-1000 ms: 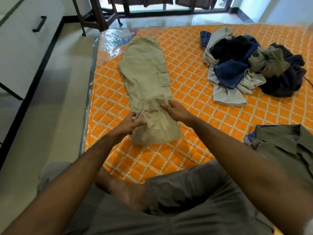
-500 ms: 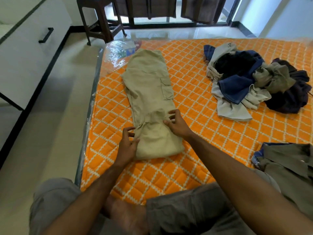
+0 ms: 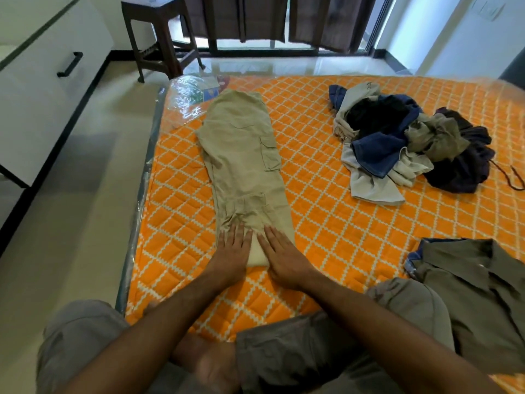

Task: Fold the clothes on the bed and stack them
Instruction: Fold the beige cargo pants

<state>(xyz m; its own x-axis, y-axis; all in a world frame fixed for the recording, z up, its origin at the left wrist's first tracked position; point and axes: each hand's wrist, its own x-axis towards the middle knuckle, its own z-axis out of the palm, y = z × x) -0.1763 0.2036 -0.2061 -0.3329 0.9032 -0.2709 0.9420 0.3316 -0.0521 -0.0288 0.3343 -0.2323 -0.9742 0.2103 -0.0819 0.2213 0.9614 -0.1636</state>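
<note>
Head view: your khaki cargo trousers (image 3: 246, 169) lie flat on orange quilted bed (image 3: 341, 237), left of centre, long axis running from your hands toward 11 o'clock, far end near plastic-wrapped corner. Your left hand (image 3: 231, 253) and right hand (image 3: 281, 255), fingers straight and spread, press flat side by side on near end. Unfolded clothes pile (image 3: 403, 143) at 2 o'clock; olive shirt (image 3: 466, 282) at 4 o'clock.

A home bedroom: orange quilted bed (image 3: 355, 251), strewn clothes (image 3: 412, 146), curtained window (image 3: 255, 18).
</note>
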